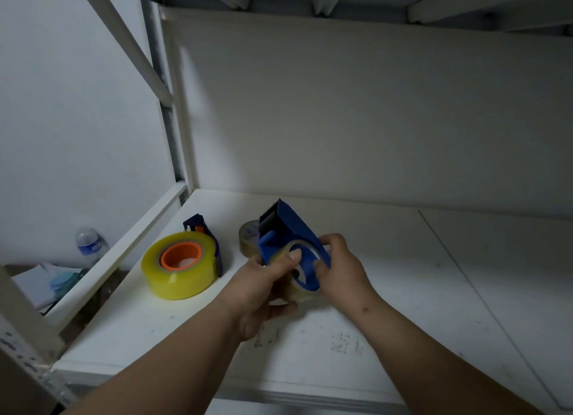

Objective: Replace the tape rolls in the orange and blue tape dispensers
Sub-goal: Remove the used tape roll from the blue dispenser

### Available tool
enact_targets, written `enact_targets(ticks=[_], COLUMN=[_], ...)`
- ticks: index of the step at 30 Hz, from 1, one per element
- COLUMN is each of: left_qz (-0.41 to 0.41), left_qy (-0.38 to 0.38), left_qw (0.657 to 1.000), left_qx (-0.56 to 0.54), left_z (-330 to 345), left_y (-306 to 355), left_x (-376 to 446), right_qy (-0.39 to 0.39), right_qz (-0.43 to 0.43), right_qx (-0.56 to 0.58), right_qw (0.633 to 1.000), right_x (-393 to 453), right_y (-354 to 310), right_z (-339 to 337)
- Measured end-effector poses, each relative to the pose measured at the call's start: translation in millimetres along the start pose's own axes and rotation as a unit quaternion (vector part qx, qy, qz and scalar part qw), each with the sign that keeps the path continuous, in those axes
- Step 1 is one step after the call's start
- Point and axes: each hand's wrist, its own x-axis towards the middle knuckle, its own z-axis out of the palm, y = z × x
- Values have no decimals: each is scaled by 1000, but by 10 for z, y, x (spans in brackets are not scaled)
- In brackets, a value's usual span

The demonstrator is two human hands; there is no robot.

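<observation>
A blue tape dispenser is held above the white shelf, its cutter end pointing up and away. A clear tape roll sits on its hub. My left hand grips the roll from below, thumb on its top edge. My right hand holds the dispenser's right side, fingers curled on the blue hub. To the left, a large yellow tape roll lies mounted on the orange dispenser hub, with a dark blue frame behind it. Behind the blue dispenser lies a thin brownish tape roll.
The shelf has a white back panel and a metal upright at the left. Beyond the shelf's left rail stand a water bottle and some papers lower down. Another shelf deck hangs overhead.
</observation>
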Motion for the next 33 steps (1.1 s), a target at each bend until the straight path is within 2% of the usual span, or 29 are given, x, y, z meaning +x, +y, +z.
enact_targets(ticks=[6, 10, 13, 17, 19, 22, 25, 27, 30, 33], left_qz=[-16, -24, -33, -4, 26, 65, 81, 66, 55, 56], left_qy=[-15, -53, -68, -94, -88, -43, 11, 36, 54, 59], left_qw=[1000, 998, 997, 994, 993, 994, 996, 996, 995, 994], left_qx=[-3, 8, -25, -57, -81, -78, -39, -53, -66, -75], left_z=[-193, -371, -491, -572, -585, -566, -618, -661, -698, -711], left_y=[123, 225, 269, 299, 292, 278, 274, 284, 296, 281], left_x=[-49, -75, -102, -150, -166, -202, -225, -237, -271, -246], right_qy=[-31, -19, -1, 70, 109, 118, 98, 58, 0, -52], right_qz=[-1, -24, -39, -49, -29, -28, -58, -56, -45, -35], right_qx=[37, -60, -108, -171, -146, -58, -26, -32, -44, 6], right_qw=[999, 998, 993, 982, 983, 991, 993, 996, 998, 998], right_x=[-18, -19, -46, -91, -136, -214, -308, -377, -444, -462], right_y=[13, 1, -68, -181, -279, -442, -633, -711, -749, -754], right_z=[-130, -112, 8, 167, 250, 395, 529, 626, 742, 804])
